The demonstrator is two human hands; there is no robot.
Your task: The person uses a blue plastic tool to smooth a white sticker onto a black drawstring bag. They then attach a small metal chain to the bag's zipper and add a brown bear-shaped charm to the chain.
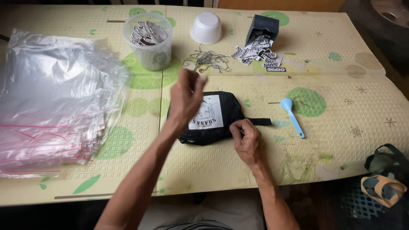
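Observation:
A black fabric pouch point(228, 108) with a white printed patch lies on the mat in front of me, a black strap sticking out to its right. My right hand point(246, 138) pinches the pouch's right edge near the strap. My left hand point(186, 97) is raised above the pouch's left side, blurred, with fingertips pinched together; whether it holds anything thin I cannot tell. A tangle of thin grey strings point(208, 60) lies just beyond the pouch.
A thick stack of clear zip bags point(51, 102) fills the left. At the back stand a clear tub of printed stickers point(149, 40), an upturned white bowl point(206, 28) and a tipped dark box spilling tags point(260, 47). A blue spoon point(292, 116) lies right.

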